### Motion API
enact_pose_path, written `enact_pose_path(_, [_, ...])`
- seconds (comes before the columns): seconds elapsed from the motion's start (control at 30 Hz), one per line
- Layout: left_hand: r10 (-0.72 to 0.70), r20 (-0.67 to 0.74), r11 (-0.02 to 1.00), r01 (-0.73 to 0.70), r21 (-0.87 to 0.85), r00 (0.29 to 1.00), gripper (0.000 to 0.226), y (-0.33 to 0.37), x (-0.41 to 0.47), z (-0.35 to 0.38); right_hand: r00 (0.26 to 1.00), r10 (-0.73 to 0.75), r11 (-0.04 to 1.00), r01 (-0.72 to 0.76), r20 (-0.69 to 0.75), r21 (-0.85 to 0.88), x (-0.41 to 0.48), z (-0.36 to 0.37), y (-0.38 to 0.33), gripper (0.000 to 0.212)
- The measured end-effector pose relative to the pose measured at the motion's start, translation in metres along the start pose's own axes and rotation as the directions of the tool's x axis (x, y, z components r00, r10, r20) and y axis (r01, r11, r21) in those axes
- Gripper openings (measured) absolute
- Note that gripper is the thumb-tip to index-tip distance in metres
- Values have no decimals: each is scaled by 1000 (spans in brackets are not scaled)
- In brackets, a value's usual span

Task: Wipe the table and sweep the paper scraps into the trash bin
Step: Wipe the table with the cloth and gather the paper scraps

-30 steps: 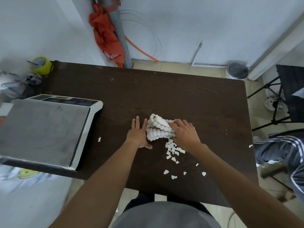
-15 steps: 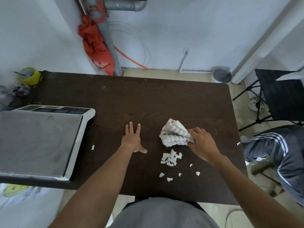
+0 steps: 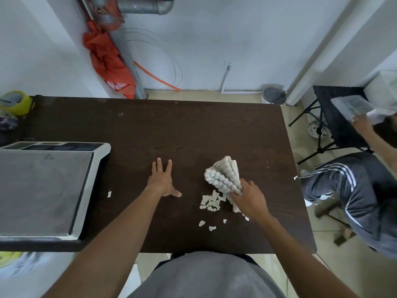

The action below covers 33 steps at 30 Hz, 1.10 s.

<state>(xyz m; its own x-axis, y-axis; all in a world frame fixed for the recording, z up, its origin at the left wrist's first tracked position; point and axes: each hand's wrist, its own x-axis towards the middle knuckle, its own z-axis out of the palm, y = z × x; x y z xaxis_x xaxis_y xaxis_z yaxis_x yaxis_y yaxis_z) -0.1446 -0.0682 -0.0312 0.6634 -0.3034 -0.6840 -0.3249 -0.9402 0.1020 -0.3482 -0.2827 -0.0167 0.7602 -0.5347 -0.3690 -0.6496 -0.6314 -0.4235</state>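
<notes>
On the dark brown table my right hand grips a white bobbled cloth by its near end, the cloth fanning out toward the far side. Just left of that hand lies a small heap of white paper scraps, with a few stray scraps nearer the front edge. One lone scrap lies beside the scale and another at the table's right edge. My left hand rests flat on the table, fingers spread, holding nothing. A small round trash bin stands on the floor beyond the far right corner.
A large weighing scale fills the table's left side. A yellow cup stands at the far left corner. A seated person in a striped grey tracksuit is close to the right edge, beside a black folding stand.
My right hand has pulled the cloth to the right, away from my left hand, and the scraps now sit gathered in a heap left of it. My left hand stayed flat.
</notes>
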Motion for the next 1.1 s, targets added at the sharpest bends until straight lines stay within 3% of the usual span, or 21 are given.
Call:
enact_pose_path(0.13, [2,4,1000,-2,-12,1000,138,-1,-1,0,1000,-18,996,19,-19,86,8,-11,-3,26])
enact_pose_path(0.3, [9,-13,1000,-9,-23,1000,138,-2,-2,1,992,74,994,-66,-100,82,25,-28,6,33])
enact_pose_path(0.43, [15,-20,1000,-16,-25,1000,137,-1,-3,2,994,102,993,-99,-42,57,24,-20,8,38])
enact_pose_path(0.53, [6,-14,1000,-7,-24,1000,137,0,-4,1,999,43,999,-43,-12,2,15,-7,5,38])
enact_pose_path(0.7, [-22,-25,998,20,-64,999,136,-1,1,5,995,-95,993,95,0,73,20,-4,-7,39])
enact_pose_path(0.9, [-59,-13,995,58,-78,998,136,5,-1,3,932,-349,924,327,-92,-199,65,-12,-30,56])
enact_pose_path(1.1, [-46,-33,993,42,-106,998,137,1,2,8,874,-484,854,465,-31,-232,123,-18,-82,56])
